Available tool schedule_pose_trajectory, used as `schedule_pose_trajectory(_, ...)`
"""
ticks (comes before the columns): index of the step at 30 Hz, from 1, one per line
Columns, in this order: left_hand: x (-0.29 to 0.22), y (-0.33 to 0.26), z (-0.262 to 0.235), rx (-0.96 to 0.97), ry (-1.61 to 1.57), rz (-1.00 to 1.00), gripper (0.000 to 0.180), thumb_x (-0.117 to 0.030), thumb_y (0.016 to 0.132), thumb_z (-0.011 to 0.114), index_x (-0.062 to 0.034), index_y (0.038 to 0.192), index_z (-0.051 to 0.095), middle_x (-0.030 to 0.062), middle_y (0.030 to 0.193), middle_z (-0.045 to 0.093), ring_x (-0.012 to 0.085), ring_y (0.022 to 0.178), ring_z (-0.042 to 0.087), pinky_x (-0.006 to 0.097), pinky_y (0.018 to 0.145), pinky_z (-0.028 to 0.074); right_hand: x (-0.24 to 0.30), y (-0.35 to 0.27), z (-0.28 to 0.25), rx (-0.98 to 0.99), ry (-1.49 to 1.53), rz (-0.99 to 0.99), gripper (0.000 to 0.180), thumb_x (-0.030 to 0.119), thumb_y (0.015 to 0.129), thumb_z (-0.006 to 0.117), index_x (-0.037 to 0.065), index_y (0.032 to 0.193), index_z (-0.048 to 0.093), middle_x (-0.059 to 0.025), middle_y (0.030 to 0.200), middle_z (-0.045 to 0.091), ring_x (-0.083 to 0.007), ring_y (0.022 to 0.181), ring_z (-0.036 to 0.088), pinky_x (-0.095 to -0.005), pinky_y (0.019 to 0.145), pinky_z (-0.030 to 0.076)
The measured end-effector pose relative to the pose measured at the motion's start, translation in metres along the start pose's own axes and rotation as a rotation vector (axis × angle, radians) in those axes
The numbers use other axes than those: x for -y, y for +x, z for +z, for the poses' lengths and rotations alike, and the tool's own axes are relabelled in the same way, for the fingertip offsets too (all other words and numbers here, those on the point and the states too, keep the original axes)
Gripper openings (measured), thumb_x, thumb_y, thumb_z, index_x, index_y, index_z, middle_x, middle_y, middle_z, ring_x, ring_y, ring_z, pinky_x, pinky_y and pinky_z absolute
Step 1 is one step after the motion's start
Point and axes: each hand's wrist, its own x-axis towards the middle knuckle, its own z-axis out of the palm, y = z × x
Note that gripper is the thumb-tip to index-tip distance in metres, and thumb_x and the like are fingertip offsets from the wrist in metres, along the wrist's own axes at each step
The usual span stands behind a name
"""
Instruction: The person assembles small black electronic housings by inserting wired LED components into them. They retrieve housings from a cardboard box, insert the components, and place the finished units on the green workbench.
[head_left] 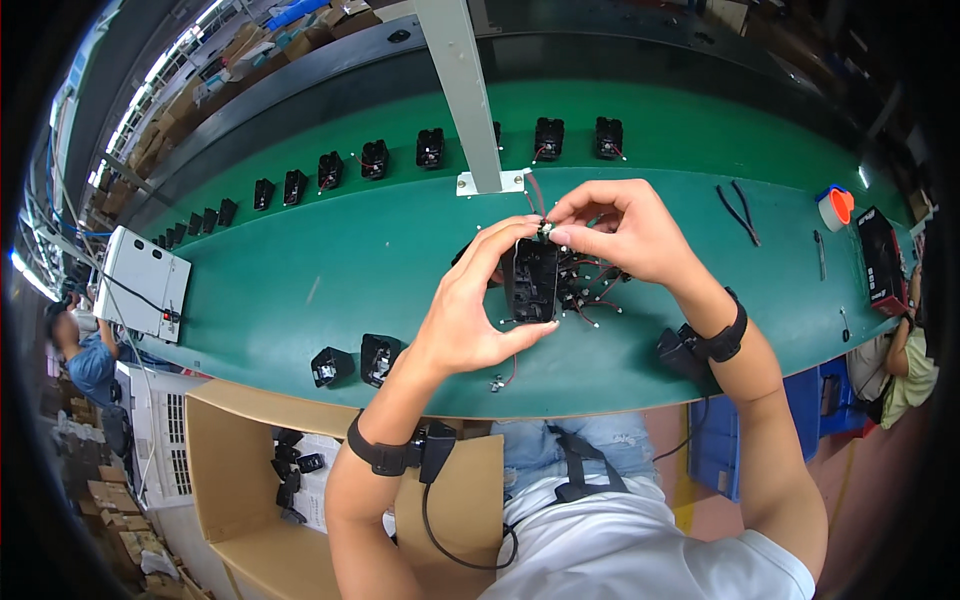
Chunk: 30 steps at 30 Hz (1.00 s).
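My left hand is wrapped round a black plastic housing, thumb along its near end and fingers at its far end. Its hollow inner side faces up. At the housing's far end, my right hand pinches a small pale-and-green wired part between thumb and forefinger. Reddish wires run up from this part. Just right of the housing lies a heap of small wired parts with red and black leads, partly hidden by my hands. One loose wired piece rests near the table's front edge.
Two black housings stand left of my forearm. Beyond a metal post, more housings line a green belt. Pliers, an orange-and-white roll and a black box lie right. Below left is a cardboard box.
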Motion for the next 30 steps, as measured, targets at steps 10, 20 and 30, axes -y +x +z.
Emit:
schedule_pose_trajectory(10, -0.001, 0.002, 0.007, -0.061, 0.232, 0.170, 0.084, -0.008, 0.063, 0.088, -0.0048, 0.138, 0.052, 0.0197, 0.141, 0.054, 0.0344, 0.128, 0.056, 0.041, 0.099, 0.050, 0.003, -0.005, 0.008, -0.028, 0.350, 0.123, 0.019, 0.016, 0.091, 0.075, -0.002, 0.095, 0.070, -0.0038, 0.086, 0.070, -0.0069, 0.079, 0.065, -0.0231, 0.075, 0.055)
schedule_pose_trajectory(20, -0.004, -0.002, 0.012, -0.149, 0.513, 0.256, 0.082, -0.006, 0.062, 0.088, -0.0003, 0.137, 0.054, 0.0199, 0.139, 0.056, 0.0351, 0.122, 0.059, 0.042, 0.100, 0.049, 0.004, -0.009, 0.022, -0.159, 0.227, -0.025, 0.015, 0.012, 0.092, 0.071, -0.002, 0.095, 0.070, -0.0028, 0.087, 0.070, -0.0056, 0.078, 0.062, -0.0228, 0.072, 0.053)
schedule_pose_trajectory(30, -0.003, -0.002, 0.018, -0.193, 0.735, 0.373, 0.080, 0.001, 0.059, 0.081, 0.0015, 0.135, 0.057, 0.0170, 0.137, 0.059, 0.0337, 0.112, 0.061, 0.041, 0.091, 0.049, 0.016, -0.013, 0.009, -0.041, 0.388, 0.096, 0.020, 0.016, 0.092, 0.073, -0.002, 0.097, 0.069, -0.0016, 0.086, 0.069, -0.0046, 0.076, 0.062, -0.0200, 0.066, 0.050)
